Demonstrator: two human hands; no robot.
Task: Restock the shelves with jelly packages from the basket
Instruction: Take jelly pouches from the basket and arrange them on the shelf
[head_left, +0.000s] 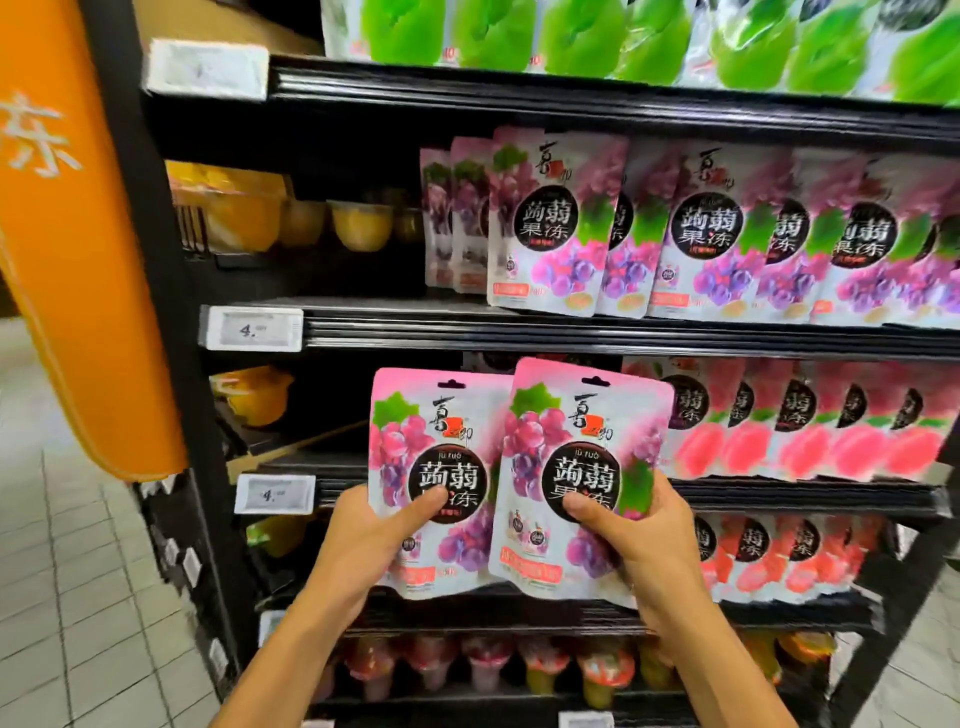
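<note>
- Closest to the camera, your left hand (371, 535) pinched the left grape jelly pouch (434, 483) near its lower left edge, thumb pressed on the printed front and fingers hidden behind.
- Beside it, your right hand (636, 540) gripped the right grape jelly pouch (576, 478) the same way from its right side, thumb on the black label; that pouch overlapped the left one's edge.
- Both pouches stood upright in the air in front of the shelving, not yet resting on any shelf; the basket was out of view.
- Judging by their look, you were handling light, soft, glossy film packs that could flex and slip, so a flat pinch low on the body, or at the stiffer sealed top beside the hang hole, seemed the safest hold.
- Behind your hands, the peach-pink pouches (800, 421) filled the lower shelf.
- One level up, the matching grape pouch row (691, 228) stood on the middle shelf (519, 332), with an open gap to its left that looked the likely slot.
- Left of that gap, the yellow jelly cups (358, 226) sat further back.
- Farthest up, the green pouches (582, 36) lined the top shelf, blurred.
</note>
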